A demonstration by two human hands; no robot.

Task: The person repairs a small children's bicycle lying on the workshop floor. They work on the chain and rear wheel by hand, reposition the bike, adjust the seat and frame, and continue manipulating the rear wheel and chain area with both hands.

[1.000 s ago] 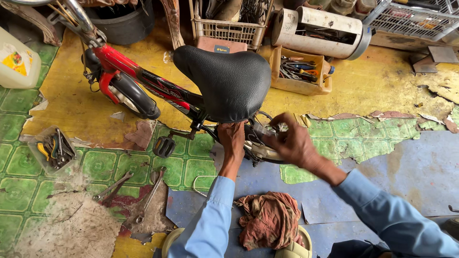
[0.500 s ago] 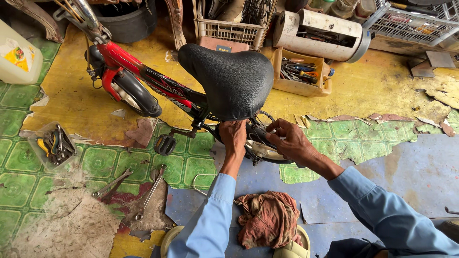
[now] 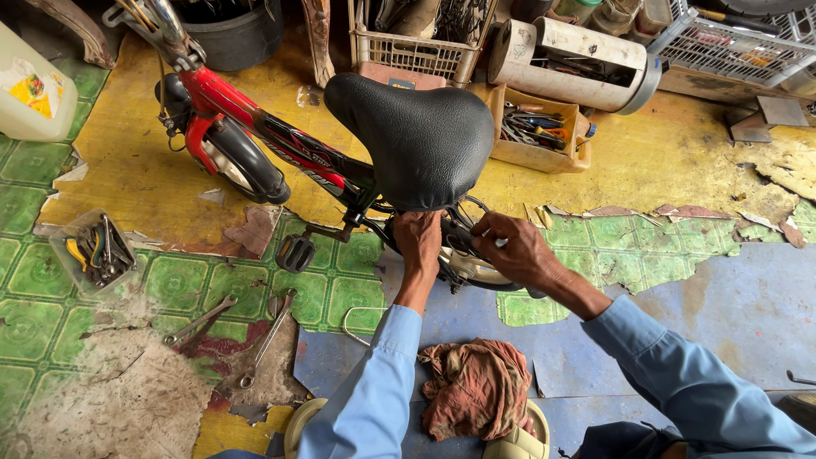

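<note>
A grained, matt black vinyl saddle (image 3: 425,136) tops a glossy red painted metal bicycle frame (image 3: 255,127). Dull steel wrenches (image 3: 255,336) lie on cracked, peeling green linoleum flooring (image 3: 331,285) over rough concrete. A stained, crumpled cloth rag (image 3: 476,387) sits near soft blue cotton sleeves (image 3: 374,391).

Bright, sharp (soft shadows, edge warp)

The black saddle (image 3: 421,136) is overhanging and blocking access from above. Left of the saddle, a pedal (image 3: 295,252) is jutting out. Nearer than the saddle, a rag (image 3: 476,387) is lying beside open floor.
</note>
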